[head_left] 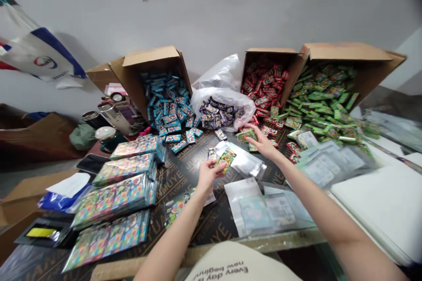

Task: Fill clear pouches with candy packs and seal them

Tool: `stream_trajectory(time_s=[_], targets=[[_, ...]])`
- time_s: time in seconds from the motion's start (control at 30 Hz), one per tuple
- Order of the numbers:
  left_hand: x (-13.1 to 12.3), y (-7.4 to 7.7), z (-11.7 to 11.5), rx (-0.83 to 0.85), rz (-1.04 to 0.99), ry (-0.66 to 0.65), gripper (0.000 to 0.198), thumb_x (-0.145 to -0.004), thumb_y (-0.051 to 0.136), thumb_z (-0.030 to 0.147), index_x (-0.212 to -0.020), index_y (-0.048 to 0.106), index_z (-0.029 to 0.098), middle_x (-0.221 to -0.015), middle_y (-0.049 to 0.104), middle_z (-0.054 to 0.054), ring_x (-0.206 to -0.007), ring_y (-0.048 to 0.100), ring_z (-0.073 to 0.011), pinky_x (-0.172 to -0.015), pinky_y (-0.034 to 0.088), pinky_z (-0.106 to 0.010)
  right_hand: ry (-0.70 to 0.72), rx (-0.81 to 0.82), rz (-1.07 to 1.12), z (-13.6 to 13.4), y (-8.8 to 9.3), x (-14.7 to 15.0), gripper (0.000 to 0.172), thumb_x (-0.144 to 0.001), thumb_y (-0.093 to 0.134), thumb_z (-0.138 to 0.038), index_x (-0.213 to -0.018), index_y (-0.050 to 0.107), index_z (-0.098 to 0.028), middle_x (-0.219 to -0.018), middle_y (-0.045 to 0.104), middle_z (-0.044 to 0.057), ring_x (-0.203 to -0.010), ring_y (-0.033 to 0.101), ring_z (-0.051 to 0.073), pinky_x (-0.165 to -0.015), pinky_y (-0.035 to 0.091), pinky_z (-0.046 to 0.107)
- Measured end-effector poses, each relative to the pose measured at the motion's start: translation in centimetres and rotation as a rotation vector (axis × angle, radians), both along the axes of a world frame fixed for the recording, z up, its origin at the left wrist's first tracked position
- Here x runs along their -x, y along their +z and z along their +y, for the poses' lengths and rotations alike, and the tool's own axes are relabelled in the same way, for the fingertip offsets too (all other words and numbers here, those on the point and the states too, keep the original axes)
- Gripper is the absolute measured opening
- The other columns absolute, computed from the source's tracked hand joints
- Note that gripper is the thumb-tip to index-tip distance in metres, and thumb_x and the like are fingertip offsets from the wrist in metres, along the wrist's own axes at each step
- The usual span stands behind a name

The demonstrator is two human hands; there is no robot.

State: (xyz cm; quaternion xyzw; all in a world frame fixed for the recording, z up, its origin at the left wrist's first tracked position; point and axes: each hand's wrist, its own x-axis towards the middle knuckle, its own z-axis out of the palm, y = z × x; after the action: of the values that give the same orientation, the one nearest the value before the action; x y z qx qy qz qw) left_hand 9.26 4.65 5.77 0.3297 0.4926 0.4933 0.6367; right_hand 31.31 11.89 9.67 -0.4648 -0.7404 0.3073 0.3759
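My left hand (208,174) is closed on a small fan of colourful packets (223,158), held above the dark table (184,173). My right hand (261,141) reaches farther forward, its fingers closed on a green packet (245,135) at the edge of the spilled piles. Four heaps of small packets lie ahead: blue ones (169,109) in a tipped box, purple ones (219,115) in a white plastic bag, red ones (265,85) and green ones (321,99) in two more tipped boxes.
Stacks of filled clear packs (121,193) sit at the left. Empty clear sleeves (263,210) lie at the front right, beside white sheets (382,202). Metal flasks (114,116) stand at the back left. A grey wall closes the back.
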Motion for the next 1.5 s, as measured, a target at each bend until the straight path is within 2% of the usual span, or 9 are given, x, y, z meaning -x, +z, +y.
stream_trajectory(time_s=[0.13,0.33,0.53,0.67,0.93,1.03,1.2,1.37,1.5], targets=[[0.2,-0.7,-2.1,0.099,-0.072,-0.02,0.034,-0.057,0.074,0.032,-0.076,0.055,0.011,-0.065,0.064,-0.004,-0.053,0.061,-0.0135,-0.061,0.053,-0.032,-0.054,-0.223,-0.289,-3.4,-1.7,1.7,0.104,-0.054,0.071,-0.053,-0.138,0.017,-0.022,-0.143,0.017,0.015,-0.131,0.014,0.034,-0.102,0.014,0.054],[0.9,-1.1,-5.0,0.089,-0.021,-0.067,0.037,-0.059,0.072,0.038,-0.081,0.057,0.013,-0.073,0.065,-0.006,-0.066,0.063,-0.0168,-0.072,0.049,-0.035,0.157,-0.231,-0.053,-9.1,-4.0,6.6,0.08,-0.062,0.064,-0.026,-0.133,0.026,-0.023,-0.129,0.041,0.01,-0.119,0.039,0.026,-0.099,0.031,0.041],[7.9,-2.7,-7.3,-0.451,1.137,-0.314,0.096,-0.039,0.079,0.035,-0.126,0.042,0.021,-0.119,0.051,-0.013,-0.114,0.041,-0.0345,-0.097,0.027,-0.049,0.137,-0.176,-0.123,-9.6,-6.1,6.0,0.077,-0.059,0.068,-0.025,-0.128,0.034,-0.021,-0.122,0.045,0.01,-0.113,0.041,0.028,-0.095,0.033,0.043],[9.5,-3.9,-8.2,-0.527,1.329,-0.427,0.102,-0.05,0.073,0.031,-0.137,0.021,0.018,-0.113,0.053,-0.011,-0.106,0.046,-0.0293,-0.095,0.029,-0.045,0.27,-0.163,-0.228,-10.1,-7.4,6.7,0.082,-0.061,0.071,-0.04,-0.13,0.032,-0.021,-0.127,0.045,0.012,-0.115,0.04,0.03,-0.093,0.031,0.046],[9.0,-2.9,-8.9,-0.597,1.111,-0.418,0.103,-0.053,0.071,0.028,-0.139,0.014,0.019,-0.119,0.047,-0.01,-0.111,0.043,-0.0271,-0.1,0.027,-0.045,0.617,0.07,-0.061,-10.7,-5.8,6.9,0.09,-0.063,0.072,-0.04,-0.136,0.022,-0.024,-0.14,0.031,0.01,-0.128,0.029,0.025,-0.107,0.013,0.045],[7.8,-2.3,-8.5,-0.538,1.021,-0.227,0.098,-0.051,0.074,0.029,-0.136,0.026,0.022,-0.114,0.047,-0.008,-0.106,0.046,-0.0253,-0.094,0.036,-0.04,0.362,0.2,0.24,-11.0,-5.4,8.2,0.092,-0.06,0.073,-0.04,-0.136,0.023,-0.027,-0.141,0.029,0.009,-0.13,0.025,0.024,-0.106,0.02,0.043],[4.3,-2.1,-7.4,-0.314,0.522,0.241,0.064,-0.056,0.073,0.036,-0.114,0.054,0.019,-0.095,0.057,-0.004,-0.087,0.055,-0.0192,-0.081,0.043,-0.031,-0.194,0.531,0.965,-11.7,-4.9,13.1,0.059,-0.073,0.059,-0.046,-0.125,0.038,-0.029,-0.109,0.061,0.003,-0.095,0.06,0.021,-0.079,0.048,0.035],[1.4,-2.6,-7.4,-0.083,-0.098,0.455,0.038,-0.069,0.06,0.048,-0.082,0.063,0.012,-0.075,0.065,-0.004,-0.065,0.059,-0.0134,-0.064,0.046,-0.024,-0.362,0.648,1.067,-11.2,-4.5,15.0,0.018,-0.065,0.063,-0.034,-0.069,0.058,-0.017,-0.064,0.065,-0.002,-0.059,0.06,0.014,-0.058,0.048,0.024],[1.6,-2.2,-6.6,0.138,-0.264,0.43,0.032,-0.063,0.065,0.043,-0.071,0.062,0.012,-0.065,0.064,-0.002,-0.056,0.058,-0.0124,-0.059,0.047,-0.025,-0.364,0.731,1.067,-10.9,-4.4,14.1,0.012,-0.059,0.06,-0.023,-0.063,0.05,-0.019,-0.053,0.062,-0.004,-0.052,0.059,0.015,-0.053,0.047,0.026]])
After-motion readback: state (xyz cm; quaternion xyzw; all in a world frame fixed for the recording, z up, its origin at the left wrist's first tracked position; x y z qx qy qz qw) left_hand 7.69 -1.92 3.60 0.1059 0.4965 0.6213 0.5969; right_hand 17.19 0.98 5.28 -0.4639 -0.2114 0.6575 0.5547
